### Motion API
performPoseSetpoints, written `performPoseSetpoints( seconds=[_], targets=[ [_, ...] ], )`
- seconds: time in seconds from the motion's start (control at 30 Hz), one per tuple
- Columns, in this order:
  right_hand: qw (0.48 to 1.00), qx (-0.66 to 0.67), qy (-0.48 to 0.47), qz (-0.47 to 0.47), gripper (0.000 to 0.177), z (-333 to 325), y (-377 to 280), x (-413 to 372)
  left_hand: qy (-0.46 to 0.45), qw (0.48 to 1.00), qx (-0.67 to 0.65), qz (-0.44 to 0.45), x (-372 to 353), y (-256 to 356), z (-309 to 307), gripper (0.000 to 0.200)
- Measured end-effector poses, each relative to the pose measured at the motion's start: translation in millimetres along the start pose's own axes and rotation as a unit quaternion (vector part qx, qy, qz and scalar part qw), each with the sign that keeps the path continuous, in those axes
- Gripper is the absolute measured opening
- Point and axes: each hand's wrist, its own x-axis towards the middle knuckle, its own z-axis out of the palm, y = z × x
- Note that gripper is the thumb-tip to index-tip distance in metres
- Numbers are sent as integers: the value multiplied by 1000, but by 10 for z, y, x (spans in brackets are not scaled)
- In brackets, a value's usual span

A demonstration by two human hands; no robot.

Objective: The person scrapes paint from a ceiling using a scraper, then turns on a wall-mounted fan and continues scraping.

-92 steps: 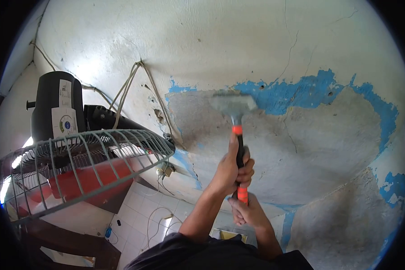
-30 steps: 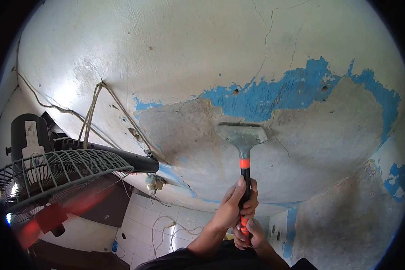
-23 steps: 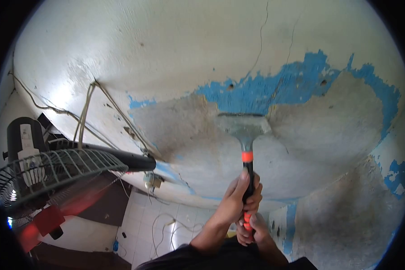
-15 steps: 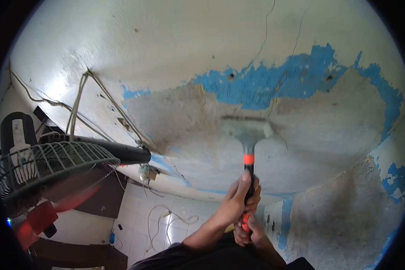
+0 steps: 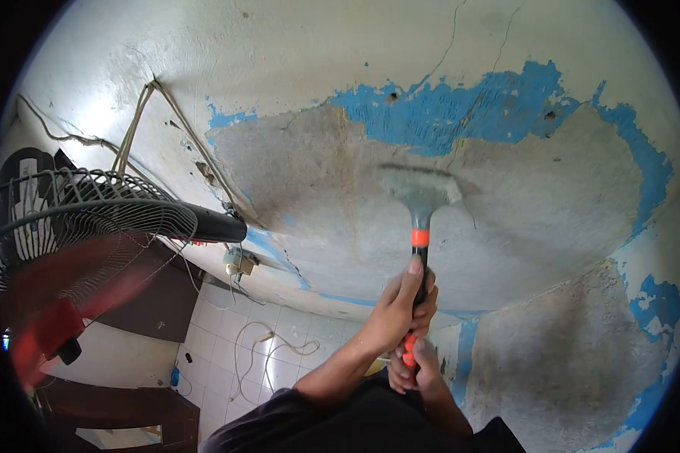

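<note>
Both hands are wrapped round the long black-and-orange handle of a wide-headed scraper (image 5: 418,198). My left hand (image 5: 406,300) grips the upper part of the handle, thumb lying along it. Lower down, near the handle's end, my right hand (image 5: 415,368) is closed on the orange grip. The broad grey head points away from me, its far edge at the bare grey patch of wall (image 5: 521,211). Just beyond that edge runs a ragged band of blue paint (image 5: 446,113), bordered by white paint (image 5: 317,45).
A fan (image 5: 91,219) with a wire cage and red blades stands close on the left. Cables (image 5: 196,143) run down the wall to a small box (image 5: 240,260). A looped cord (image 5: 268,340) lies on the white tiled floor (image 5: 211,340). Cracks cross the upper wall.
The view has shifted, so the wall sits higher and the fan looks different in angle. Both hands keep their grip, and the scraper's head appears slightly nearer the blue band.
</note>
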Motion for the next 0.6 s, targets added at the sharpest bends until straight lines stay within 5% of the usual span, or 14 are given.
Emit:
performPoseSetpoints(
  seconds=[0.6],
  targets=[
    [1000, -21, 5, 6, 54, -31, -87, -30, 30, 999, 31, 6, 16, 6, 115, 50]
  ],
)
